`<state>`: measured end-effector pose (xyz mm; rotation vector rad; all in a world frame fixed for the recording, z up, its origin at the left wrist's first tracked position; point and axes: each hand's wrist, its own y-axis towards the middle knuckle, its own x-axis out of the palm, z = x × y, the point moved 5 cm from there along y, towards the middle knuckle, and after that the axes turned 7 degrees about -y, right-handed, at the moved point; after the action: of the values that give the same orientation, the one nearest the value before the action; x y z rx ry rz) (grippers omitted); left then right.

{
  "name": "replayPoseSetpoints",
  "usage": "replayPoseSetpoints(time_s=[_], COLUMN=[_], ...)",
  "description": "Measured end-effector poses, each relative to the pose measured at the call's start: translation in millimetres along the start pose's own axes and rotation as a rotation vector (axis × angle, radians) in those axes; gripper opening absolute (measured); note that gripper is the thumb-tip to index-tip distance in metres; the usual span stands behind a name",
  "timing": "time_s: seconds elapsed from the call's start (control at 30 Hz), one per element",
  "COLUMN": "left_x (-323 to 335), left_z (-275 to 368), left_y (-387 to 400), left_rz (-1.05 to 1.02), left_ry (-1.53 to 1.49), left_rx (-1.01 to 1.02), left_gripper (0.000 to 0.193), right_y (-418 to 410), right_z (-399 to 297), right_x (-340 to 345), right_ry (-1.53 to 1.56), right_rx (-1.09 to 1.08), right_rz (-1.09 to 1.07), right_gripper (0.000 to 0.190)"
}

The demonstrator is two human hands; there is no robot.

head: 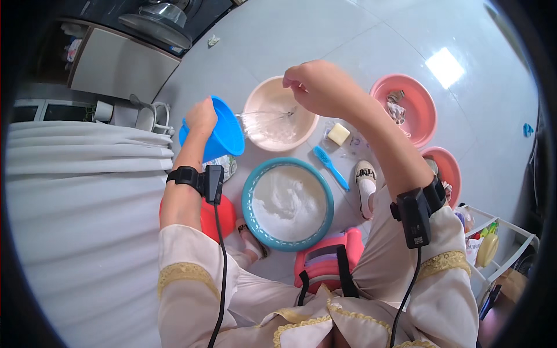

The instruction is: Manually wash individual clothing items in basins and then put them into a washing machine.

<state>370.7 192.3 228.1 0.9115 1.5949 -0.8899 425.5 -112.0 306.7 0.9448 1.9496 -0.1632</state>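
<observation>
My left hand [203, 116] grips the rim of a blue plastic pitcher [228, 124], which is tipped to the right. Clear water [263, 119] streams from it into a cream plastic basin [312, 128] on the floor. Above that basin's far right rim is my right hand [320, 87], its fingers bent downward. Whether those fingers pinch anything is hidden. A small dark shape [290, 114], too unclear to name, shows in the basin under my right hand. Nearer to me, a teal basin [249, 209] with a patterned rim holds white suds [289, 204].
A bar of soap [338, 134] on a plastic wrapper and a blue scrub brush [331, 167] lie beside the basins. Two pink basins [428, 104] with cloth items stand at right. A red basin [222, 217] is by my left leg, a pink stool [324, 261] between my legs.
</observation>
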Motion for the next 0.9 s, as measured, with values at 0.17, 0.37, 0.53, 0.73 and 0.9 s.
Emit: replayPoseSetpoints(time_s=[0.17,0.37,0.53,0.73,0.9], left_x=[-26.3,-42.0,-41.6,17.2,70.1], left_z=[17.7,4.7,-135.3,-354.4,-435.7], left_y=[2.1,-12.0,-35.6,-159.1,-321.7], left_rz=[0.088,0.146,0.615,0.543,0.575], left_ry=[0.166,0.133,-0.320,-1.239,-1.289], left_rx=[0.121,0.104,0.227,-0.442,-0.944], left_gripper=[0.031,0.052,0.061,0.042,0.021], right_y=[0.0,-8.4,6.3,10.4,11.9], right_z=[4.4,3.0,-29.1,-60.5,-81.0], right_x=[-0.7,-1.0,15.2,21.1,42.2], right_ry=[0.013,0.017,-0.049,-0.032,-0.046], right_rx=[0.004,0.017,-0.076,-0.047,-0.083], right_rz=[-0.011,0.012,-0.044,-0.051,-0.083], right_gripper=[0.021,0.020,0.026,0.023,0.019])
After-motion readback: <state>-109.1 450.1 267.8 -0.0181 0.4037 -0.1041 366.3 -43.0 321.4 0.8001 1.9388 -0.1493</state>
